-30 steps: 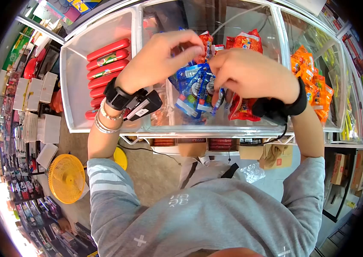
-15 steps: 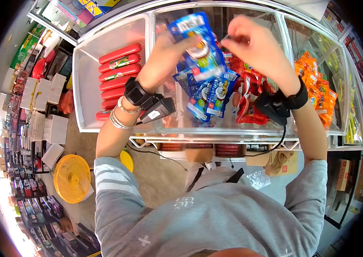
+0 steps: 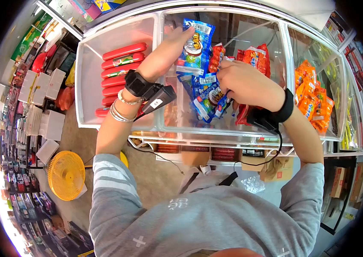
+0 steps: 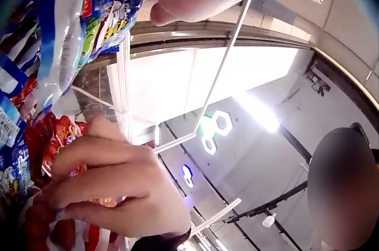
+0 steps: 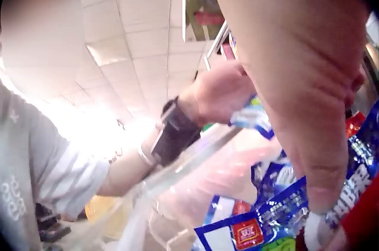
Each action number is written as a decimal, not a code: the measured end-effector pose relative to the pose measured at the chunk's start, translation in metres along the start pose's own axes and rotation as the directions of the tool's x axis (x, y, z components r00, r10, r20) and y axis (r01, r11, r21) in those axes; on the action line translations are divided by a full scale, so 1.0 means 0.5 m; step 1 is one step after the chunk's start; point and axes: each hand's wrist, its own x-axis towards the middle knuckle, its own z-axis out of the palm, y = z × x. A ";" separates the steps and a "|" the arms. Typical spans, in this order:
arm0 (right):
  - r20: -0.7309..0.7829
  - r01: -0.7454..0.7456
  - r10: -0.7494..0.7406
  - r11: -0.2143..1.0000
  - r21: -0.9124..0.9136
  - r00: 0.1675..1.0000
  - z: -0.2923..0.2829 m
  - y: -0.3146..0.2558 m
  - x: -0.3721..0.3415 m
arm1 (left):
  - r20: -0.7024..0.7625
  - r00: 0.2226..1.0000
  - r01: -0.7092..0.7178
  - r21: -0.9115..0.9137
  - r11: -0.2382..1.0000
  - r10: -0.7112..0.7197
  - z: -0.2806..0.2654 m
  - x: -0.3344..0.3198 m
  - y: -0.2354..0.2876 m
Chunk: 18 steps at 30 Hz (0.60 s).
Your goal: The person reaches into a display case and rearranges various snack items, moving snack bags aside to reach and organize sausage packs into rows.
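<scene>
My left hand (image 3: 166,55) pinches a blue candy packet (image 3: 197,49) by its upper left edge, with the thumb over its front. The same packet (image 4: 62,37) hangs beside the fingers in the left wrist view. My right hand (image 3: 250,83) is low over the pile, its fingers (image 4: 106,180) bent down among the packets. Its thumb presses on another blue packet (image 5: 266,218), which tilts up beneath it; the other fingertips are hidden there. More blue packets (image 3: 205,103) lie under and between the hands, and red packets (image 3: 256,59) lie behind the right hand.
A clear-sided display bin (image 3: 173,128) surrounds the packets. The left compartment holds several red sausage-shaped packs (image 3: 123,60); orange packets (image 3: 318,103) fill the right one. A black cable (image 3: 258,162) runs from the right wrist. A yellow fan (image 3: 66,175) stands on the floor at left.
The left hand came up from the pile with a blue packet and now holds it farther back and more upright. The right hand lifted off, then came down again onto the packets.
</scene>
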 end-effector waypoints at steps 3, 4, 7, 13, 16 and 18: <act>-0.053 0.014 0.004 0.944 0.329 0.999 -0.053 0.009 0.007 | 0.062 0.997 0.064 -0.317 0.946 -0.047 0.008 0.000 0.002; -0.098 0.015 0.039 0.868 0.496 0.994 -0.073 0.014 0.008 | 0.148 0.989 0.077 -0.378 0.923 -0.022 0.010 -0.009 0.012; -0.111 -0.178 0.510 0.484 0.857 0.853 -0.114 0.012 0.001 | 0.130 0.971 -0.125 -0.430 0.894 0.199 0.035 -0.045 0.043; -0.099 -0.115 0.592 0.314 0.942 0.800 -0.054 0.031 0.019 | 0.149 0.962 -0.145 -0.440 0.886 0.231 0.077 -0.066 0.049; -0.084 -0.169 0.556 0.388 0.906 0.827 -0.052 0.040 0.019 | 0.177 0.964 -0.088 -0.500 0.862 0.201 0.084 -0.062 0.037; -0.119 -0.212 0.535 0.516 0.830 0.836 -0.050 0.040 0.021 | 0.167 0.964 -0.096 -0.509 0.855 0.208 0.088 -0.058 0.030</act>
